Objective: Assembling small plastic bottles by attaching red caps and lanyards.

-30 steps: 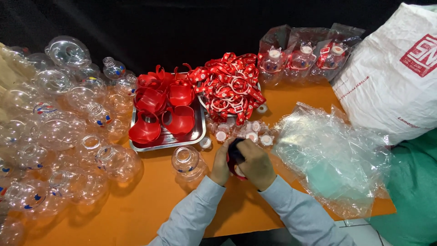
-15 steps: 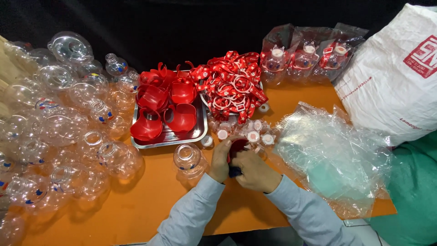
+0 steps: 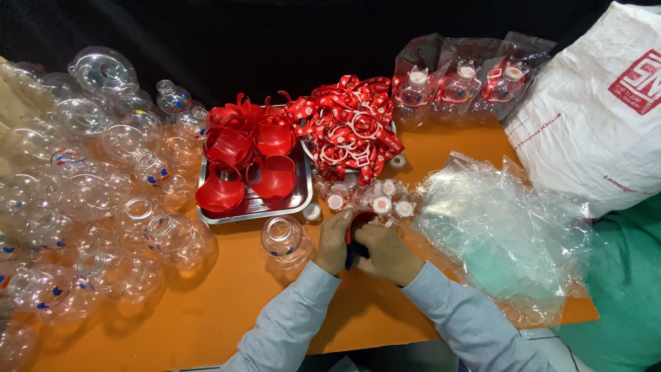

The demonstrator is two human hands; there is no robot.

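Both hands met over a small red cap (image 3: 356,224) at the tabletop's (image 3: 206,317) near middle. The left hand (image 3: 334,242) clenched around its side, and the right hand (image 3: 387,253) pressed fingers (image 3: 365,233) against it, so a fitting step seemed in hand. The next move likely called for a firm, steady squeeze. A clear bottle (image 3: 282,240) stood just left, a tray (image 3: 256,205) beyond. Plastic bags (image 3: 502,234) crowded the right; open room lay near the front edge.
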